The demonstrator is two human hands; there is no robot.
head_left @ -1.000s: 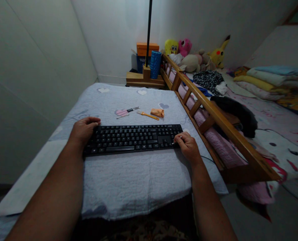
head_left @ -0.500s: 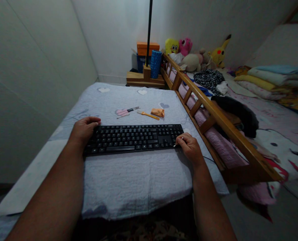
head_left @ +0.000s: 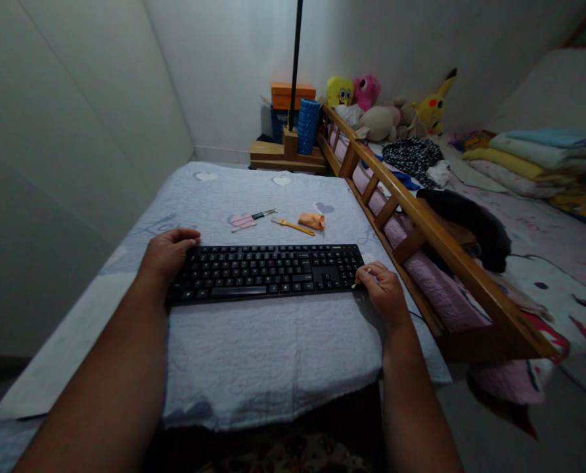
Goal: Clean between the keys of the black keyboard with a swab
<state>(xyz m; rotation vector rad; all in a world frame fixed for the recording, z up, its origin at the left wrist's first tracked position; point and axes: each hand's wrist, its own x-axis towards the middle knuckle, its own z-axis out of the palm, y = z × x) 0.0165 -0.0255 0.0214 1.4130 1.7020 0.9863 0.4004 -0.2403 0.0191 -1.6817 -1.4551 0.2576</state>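
Observation:
A black keyboard [head_left: 268, 272] lies flat on the cloth-covered table [head_left: 273, 348]. My left hand [head_left: 167, 256] is closed around its left end, thumb on the near side of the upper corner. At the other end, my right hand [head_left: 380, 289] pinches a cotton swab [head_left: 356, 284], whose white tip is at the lower right corner by the number keys. Behind the keyboard lie a small brush [head_left: 297, 227] with an orange handle, a folded orange cloth [head_left: 311, 221], a slim metal tool with a black grip [head_left: 264, 214] and a thin stick [head_left: 244, 228], perhaps another swab.
A wooden bed rail [head_left: 401, 210] runs along the table's right side, with bedding and plush toys [head_left: 382, 118] beyond. At the back stand a dark pole [head_left: 295, 66], a blue foam roller [head_left: 308, 126] and an orange box [head_left: 293, 96]. A cable [head_left: 416, 315] trails at the right.
My right hand has moved slightly right with the cotton swab, off the number keys to the keyboard's corner. My left hand keeps its hold on the left end.

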